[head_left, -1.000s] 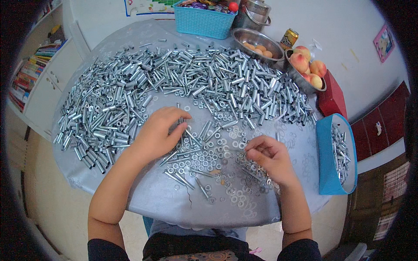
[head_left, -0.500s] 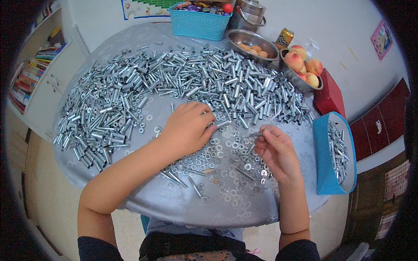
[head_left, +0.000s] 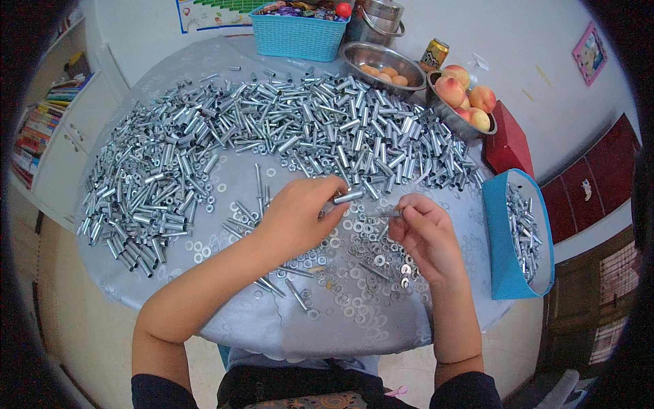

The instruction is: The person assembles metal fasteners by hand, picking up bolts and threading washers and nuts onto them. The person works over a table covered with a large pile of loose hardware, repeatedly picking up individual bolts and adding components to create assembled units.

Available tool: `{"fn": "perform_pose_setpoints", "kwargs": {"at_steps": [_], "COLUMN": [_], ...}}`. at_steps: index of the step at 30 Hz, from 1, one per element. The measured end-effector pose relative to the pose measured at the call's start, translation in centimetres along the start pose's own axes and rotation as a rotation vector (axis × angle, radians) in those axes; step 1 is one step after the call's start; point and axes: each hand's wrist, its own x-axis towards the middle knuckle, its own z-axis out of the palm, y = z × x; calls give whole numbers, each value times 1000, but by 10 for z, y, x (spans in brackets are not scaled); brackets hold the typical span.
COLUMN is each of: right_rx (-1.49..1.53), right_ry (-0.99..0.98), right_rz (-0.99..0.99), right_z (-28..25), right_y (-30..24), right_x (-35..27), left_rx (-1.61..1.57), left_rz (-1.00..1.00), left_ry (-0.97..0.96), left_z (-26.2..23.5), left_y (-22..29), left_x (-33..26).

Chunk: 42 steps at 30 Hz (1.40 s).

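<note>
My left hand (head_left: pixel 308 211) is closed, pinching a short shiny metal sleeve (head_left: pixel 349 197) between thumb and forefinger. Facing it, my right hand (head_left: pixel 429 235) grips a thin metal bolt (head_left: pixel 385 214) that points left toward the sleeve; the two pieces are apart. Beneath both hands spread many loose washers (head_left: pixel 361 300) and nuts. Several long bolts (head_left: pixel 259 187) lie beside my left hand and forearm. Beyond them a wide heap of metal sleeves (head_left: pixel 354 123) and bolts curves across the table.
A blue bin (head_left: pixel 499 238) of metal parts stands at the right edge. Along the back are a blue basket (head_left: pixel 296 37), a steel bowl of eggs (head_left: pixel 409 71), a drink can (head_left: pixel 434 54), a bowl of peaches (head_left: pixel 489 126) and a red box (head_left: pixel 509 140).
My left hand has drawn back from the heap's edge and moved right and nearer, bringing the sleeve close to the bolt. My right hand still holds the bolt. The view has shifted slightly.
</note>
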Motion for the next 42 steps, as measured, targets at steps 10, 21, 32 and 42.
{"fn": "perform_pose_setpoints", "kwargs": {"at_steps": [10, 21, 32, 42], "right_rx": [175, 182, 201, 124], "right_ry": [-115, -32, -78, -114], "right_rz": [-85, -59, -9, 120], "right_z": [1, 3, 1, -1], "right_y": [-1, 1, 5, 9], "right_x": [-2, -2, 0, 0], "left_rx": [-733, -992, -975, -891], "left_rz": [-219, -252, -210, -212], "left_ry": [-10, -58, -83, -161], "left_z": [6, 9, 12, 10], "left_y": [5, 4, 0, 9], "left_x": [-18, -20, -22, -24]}}
